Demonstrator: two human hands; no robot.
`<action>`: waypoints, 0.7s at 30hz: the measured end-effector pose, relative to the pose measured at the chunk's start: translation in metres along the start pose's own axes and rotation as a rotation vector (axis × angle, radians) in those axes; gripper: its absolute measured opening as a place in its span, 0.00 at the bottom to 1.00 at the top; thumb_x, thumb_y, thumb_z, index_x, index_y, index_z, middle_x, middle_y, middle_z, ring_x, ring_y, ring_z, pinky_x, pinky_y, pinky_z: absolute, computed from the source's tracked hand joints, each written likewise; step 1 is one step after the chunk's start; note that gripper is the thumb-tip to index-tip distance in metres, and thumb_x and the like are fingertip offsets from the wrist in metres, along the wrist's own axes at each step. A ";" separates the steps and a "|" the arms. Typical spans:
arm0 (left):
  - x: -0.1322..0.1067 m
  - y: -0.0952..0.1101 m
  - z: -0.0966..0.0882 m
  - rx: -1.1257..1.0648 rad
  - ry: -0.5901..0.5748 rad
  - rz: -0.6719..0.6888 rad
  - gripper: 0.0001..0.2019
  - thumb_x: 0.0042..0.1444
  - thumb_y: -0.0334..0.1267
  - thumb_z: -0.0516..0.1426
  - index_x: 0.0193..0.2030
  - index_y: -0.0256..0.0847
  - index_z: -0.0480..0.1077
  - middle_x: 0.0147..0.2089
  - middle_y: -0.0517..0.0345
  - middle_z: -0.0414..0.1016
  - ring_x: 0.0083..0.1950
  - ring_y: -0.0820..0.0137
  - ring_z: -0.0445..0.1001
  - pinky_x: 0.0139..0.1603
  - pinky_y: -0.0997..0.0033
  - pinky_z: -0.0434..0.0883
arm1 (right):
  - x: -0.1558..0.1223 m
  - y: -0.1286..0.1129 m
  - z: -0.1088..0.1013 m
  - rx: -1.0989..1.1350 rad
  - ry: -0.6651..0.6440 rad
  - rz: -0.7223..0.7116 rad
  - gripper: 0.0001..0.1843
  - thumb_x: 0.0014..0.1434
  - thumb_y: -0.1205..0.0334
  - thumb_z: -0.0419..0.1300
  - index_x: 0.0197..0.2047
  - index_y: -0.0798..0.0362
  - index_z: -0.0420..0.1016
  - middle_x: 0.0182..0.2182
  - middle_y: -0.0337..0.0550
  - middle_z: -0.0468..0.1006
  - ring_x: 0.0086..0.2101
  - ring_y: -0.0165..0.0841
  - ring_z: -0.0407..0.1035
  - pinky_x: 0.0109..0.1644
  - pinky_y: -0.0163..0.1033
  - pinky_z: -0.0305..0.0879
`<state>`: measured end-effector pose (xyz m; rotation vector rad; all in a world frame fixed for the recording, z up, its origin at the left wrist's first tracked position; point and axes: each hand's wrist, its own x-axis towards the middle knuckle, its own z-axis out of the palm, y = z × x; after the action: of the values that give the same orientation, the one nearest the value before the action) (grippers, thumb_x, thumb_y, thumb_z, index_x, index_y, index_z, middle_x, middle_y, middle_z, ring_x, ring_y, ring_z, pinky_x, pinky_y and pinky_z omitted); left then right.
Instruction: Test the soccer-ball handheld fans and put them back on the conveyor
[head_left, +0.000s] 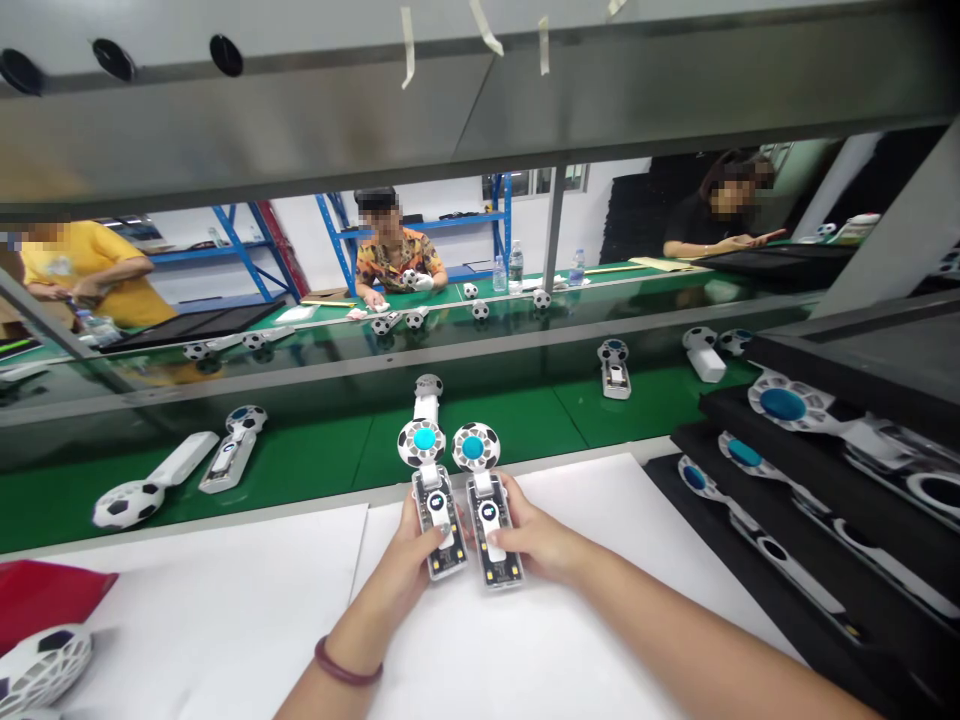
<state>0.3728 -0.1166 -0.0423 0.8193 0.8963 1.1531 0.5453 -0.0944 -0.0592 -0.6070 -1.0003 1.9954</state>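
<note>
My left hand (pixel 415 548) is wrapped round the clear handle of a handheld fan (pixel 441 520) with a round, soccer-ball-patterned head and a blue centre. Its thumb lies on the white strip below a small round display. A matching fan (pixel 495 530) is held in my right hand (pixel 536 535), the thumb likewise on the strip. Both fans are upright side by side above white paper (pixel 570 650), heads pointing away from me. Small lights glow on the circuit boards inside both handles. Most of my other fingers are hidden behind the handles.
Black foam trays (pixel 675 590) with similar fans are stacked at right. More fans, such as a white one (pixel 142 490), lie on the green belt (pixel 510 405) ahead. A red item (pixel 52 595) sits at left. Co-workers sit beyond, under a low overhead panel (pixel 300 120).
</note>
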 end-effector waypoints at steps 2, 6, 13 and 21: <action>0.000 0.001 0.000 0.001 0.009 -0.019 0.30 0.42 0.36 0.65 0.51 0.44 0.55 0.38 0.54 0.71 0.35 0.63 0.73 0.38 0.62 0.70 | 0.001 0.002 -0.002 -0.039 0.004 -0.006 0.45 0.39 0.66 0.68 0.55 0.46 0.46 0.41 0.41 0.69 0.39 0.36 0.70 0.45 0.44 0.62; 0.001 0.003 -0.002 -0.008 0.011 -0.041 0.29 0.42 0.35 0.65 0.50 0.43 0.56 0.38 0.54 0.71 0.35 0.62 0.73 0.38 0.61 0.70 | 0.002 0.005 -0.006 -0.087 0.000 -0.021 0.44 0.41 0.65 0.67 0.56 0.46 0.45 0.43 0.42 0.69 0.41 0.37 0.69 0.47 0.45 0.61; 0.002 0.001 -0.006 0.012 -0.009 -0.055 0.29 0.44 0.36 0.64 0.50 0.43 0.54 0.40 0.53 0.70 0.38 0.61 0.73 0.40 0.60 0.70 | 0.001 0.003 -0.006 -0.101 -0.003 -0.017 0.45 0.41 0.65 0.67 0.57 0.47 0.44 0.44 0.44 0.69 0.41 0.38 0.70 0.49 0.48 0.60; 0.002 0.001 -0.005 -0.013 -0.002 -0.057 0.29 0.43 0.35 0.65 0.50 0.43 0.56 0.39 0.53 0.71 0.38 0.60 0.73 0.40 0.60 0.70 | 0.002 0.005 -0.008 -0.128 -0.009 -0.023 0.43 0.42 0.65 0.67 0.56 0.46 0.46 0.44 0.43 0.69 0.42 0.37 0.69 0.49 0.48 0.61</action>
<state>0.3684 -0.1136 -0.0438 0.7791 0.9045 1.1075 0.5473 -0.0911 -0.0677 -0.6529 -1.1416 1.9265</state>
